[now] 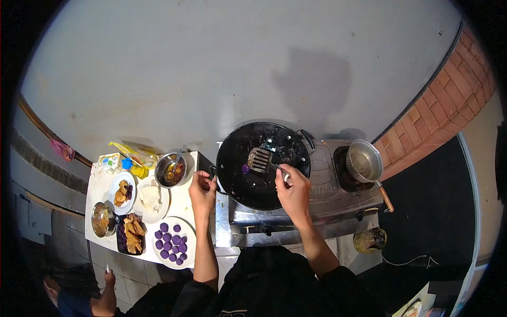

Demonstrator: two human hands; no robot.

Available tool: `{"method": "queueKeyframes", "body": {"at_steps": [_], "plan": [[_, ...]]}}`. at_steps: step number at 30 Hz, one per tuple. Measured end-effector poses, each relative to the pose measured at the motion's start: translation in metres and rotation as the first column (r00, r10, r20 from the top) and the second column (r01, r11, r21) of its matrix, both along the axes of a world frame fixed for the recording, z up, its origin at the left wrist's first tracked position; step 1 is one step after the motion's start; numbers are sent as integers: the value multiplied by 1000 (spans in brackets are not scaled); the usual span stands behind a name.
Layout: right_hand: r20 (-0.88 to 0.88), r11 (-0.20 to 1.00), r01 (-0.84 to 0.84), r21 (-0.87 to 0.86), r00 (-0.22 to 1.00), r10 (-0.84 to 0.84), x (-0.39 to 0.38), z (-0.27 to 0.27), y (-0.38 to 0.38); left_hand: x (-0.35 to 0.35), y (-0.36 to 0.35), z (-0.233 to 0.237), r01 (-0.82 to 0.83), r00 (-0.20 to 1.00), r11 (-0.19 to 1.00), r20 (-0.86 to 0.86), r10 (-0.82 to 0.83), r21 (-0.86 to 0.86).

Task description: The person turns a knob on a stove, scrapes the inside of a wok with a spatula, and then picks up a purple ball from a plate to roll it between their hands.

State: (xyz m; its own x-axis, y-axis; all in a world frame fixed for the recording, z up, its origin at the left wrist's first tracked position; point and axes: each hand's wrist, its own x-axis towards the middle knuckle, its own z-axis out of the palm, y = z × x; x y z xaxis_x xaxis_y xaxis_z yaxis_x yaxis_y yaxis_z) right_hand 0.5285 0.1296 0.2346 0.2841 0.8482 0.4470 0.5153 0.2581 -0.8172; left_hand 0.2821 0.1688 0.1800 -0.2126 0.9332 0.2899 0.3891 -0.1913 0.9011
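Note:
My right hand (294, 193) is closed round the handle of a metal slotted turner (260, 160), whose head rests inside the black wok (240, 185) on the stove. Beside the turner's head, one small purple ball (245, 169) lies in the wok. At the wok's left side, my left hand (203, 190) has its fingers curled on the side handle, partly covering it. Close to my left forearm, a white plate (191, 232) carries several purple balls (167, 246).
A white side table (95, 185) holds plates of fried food, metal bowls (170, 170) and a yellow bottle (139, 170). A saucepan (364, 161) sits on the right burner, its wooden handle jutting forward. A grey wall stands behind; another person's hand (109, 277) shows lower left.

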Motion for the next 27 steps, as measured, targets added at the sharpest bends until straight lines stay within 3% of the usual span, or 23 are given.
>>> {"method": "queueKeyframes", "body": {"at_steps": [3, 6, 11, 17, 24, 27], "plan": [[-60, 999, -32, 30, 998, 33, -6, 4, -2, 1, 0, -1, 0, 999, 1000, 34, 0, -12], [0, 999, -43, 30, 999, 43, -8, 7, -7, 1, -3, 6, 2, 998, 995, 60, 4, -98], [-44, 998, -61, 17, 997, 62, -6, 6, -10, 2, -3, 5, -4, 999, 998, 45, 6, -61], [-48, 997, 74, 10, 996, -73, 12, 7, -9, 0, -1, 0, 1, 999, 998, 47, 2, -64], [-295, 974, 107, -200, 941, -164, 15, -4, -12, 2, -2, 3, 2, 1000, 999, 31, -1, -35], [-351, 968, 47, -248, 927, -135, 15, -18, -11, 1, -1, 2, 8, 999, 1000, 33, -7, -16]]}}
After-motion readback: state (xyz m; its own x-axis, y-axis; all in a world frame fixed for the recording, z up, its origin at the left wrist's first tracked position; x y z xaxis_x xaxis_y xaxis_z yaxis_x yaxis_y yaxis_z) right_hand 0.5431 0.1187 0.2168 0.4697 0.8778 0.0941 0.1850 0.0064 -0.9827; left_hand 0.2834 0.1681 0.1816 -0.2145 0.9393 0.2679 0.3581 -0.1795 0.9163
